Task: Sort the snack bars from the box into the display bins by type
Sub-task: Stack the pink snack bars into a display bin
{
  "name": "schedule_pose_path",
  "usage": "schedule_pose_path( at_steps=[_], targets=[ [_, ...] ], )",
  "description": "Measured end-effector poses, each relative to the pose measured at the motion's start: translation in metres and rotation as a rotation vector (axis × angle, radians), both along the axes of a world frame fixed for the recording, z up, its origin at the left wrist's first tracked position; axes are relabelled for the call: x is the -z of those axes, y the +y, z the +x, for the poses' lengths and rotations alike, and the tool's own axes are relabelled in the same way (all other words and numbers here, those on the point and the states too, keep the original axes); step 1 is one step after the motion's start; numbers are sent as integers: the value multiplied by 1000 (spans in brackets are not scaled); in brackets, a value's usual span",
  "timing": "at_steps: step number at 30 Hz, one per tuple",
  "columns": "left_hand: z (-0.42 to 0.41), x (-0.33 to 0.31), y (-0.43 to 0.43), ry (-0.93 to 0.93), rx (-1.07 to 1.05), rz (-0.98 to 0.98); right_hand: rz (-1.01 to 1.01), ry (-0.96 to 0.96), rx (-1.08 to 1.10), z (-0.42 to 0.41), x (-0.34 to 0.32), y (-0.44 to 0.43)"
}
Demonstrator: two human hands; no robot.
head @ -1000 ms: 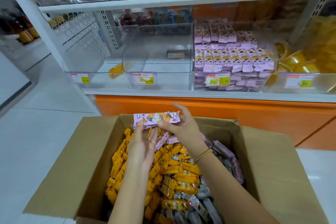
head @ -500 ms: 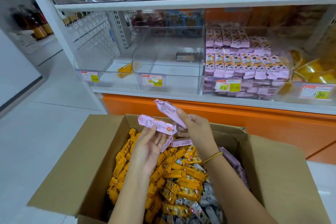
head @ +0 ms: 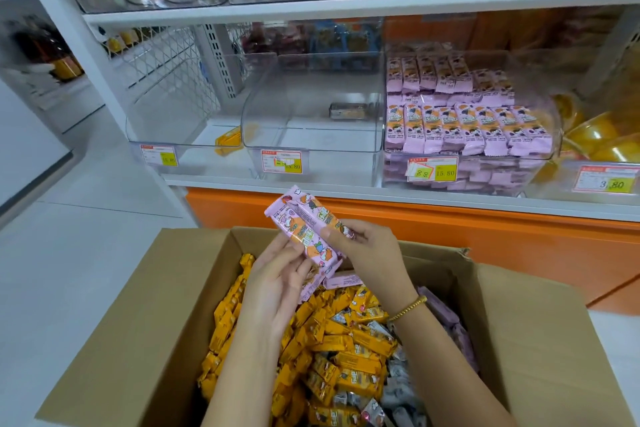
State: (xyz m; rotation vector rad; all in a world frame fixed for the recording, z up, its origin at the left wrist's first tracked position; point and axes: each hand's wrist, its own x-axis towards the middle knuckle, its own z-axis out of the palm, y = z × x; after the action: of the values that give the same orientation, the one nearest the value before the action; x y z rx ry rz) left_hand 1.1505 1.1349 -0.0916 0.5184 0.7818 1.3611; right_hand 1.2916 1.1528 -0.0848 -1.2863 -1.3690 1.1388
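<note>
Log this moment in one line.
left hand: holds pink bars | right hand: pinches pink bars | over box | pink-bar bin: partly full

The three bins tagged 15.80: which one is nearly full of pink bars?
The right bin, stacked with pink bars. The middle bin holds one grey bar; the left bin, one yellow bar.

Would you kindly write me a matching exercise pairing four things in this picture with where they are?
Things: 1 pink bars; 2 orange bars; 3 gold bracelet; 4 grey packet.
Places: A in the middle bin; B on the right wrist; C held by left hand and right hand; D piled in the box.
Pairs: 1-C, 2-D, 3-B, 4-A.
</note>
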Motion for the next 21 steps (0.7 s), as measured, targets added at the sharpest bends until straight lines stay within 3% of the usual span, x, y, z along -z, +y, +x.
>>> schedule_pose_path(
  at_steps=[5, 8, 11, 16, 18, 21],
  targets=[
    [10, -19, 13, 73, 134, -16, 108, -139, 102, 15, -19, 7],
    [16, -30, 26, 123, 229, -73, 142, -103, 204, 32, -28, 13],
    [10, -39, 37, 445, 415, -128, 135, -72, 220, 51, -35, 19],
    [-1, -55, 52, 1001, 795, -104, 200, -176, 83, 74, -43, 21],
    [-1, -62, 58, 1095, 812, -82, 204, -260, -11, 76, -44, 21],
    [1, -70, 64, 1081, 737, -99, 231, -333, -93, 75, -44, 20]
  ],
)
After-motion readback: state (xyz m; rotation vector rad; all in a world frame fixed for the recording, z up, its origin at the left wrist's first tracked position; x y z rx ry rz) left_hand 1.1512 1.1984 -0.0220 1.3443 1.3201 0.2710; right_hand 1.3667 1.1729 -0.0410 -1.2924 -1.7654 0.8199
